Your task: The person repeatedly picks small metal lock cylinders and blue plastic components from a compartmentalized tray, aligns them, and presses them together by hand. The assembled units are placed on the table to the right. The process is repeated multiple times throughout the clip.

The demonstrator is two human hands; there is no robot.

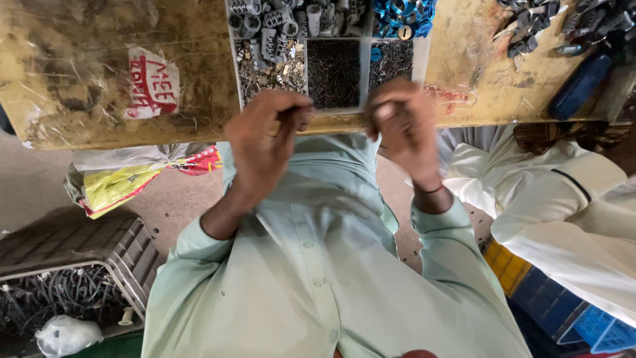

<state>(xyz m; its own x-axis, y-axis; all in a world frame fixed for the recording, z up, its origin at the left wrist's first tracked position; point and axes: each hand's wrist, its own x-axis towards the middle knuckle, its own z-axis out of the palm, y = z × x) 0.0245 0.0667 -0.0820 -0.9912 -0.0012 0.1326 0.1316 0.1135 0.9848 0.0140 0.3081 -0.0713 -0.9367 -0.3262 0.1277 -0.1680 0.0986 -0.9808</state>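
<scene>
The left hand [265, 142] is pinching a small part I cannot make out; the right hand [404, 126] is curling shut, its contents hidden. Both are hovering by the divided tray [366, 63] of small metal pieces on the worktop [99, 73], assembly seemingly midway.

Soft even daylight, faint shadows, mild glare on the taped worktop [99, 79], wide-angle bending at edges, hands slightly blurred
</scene>
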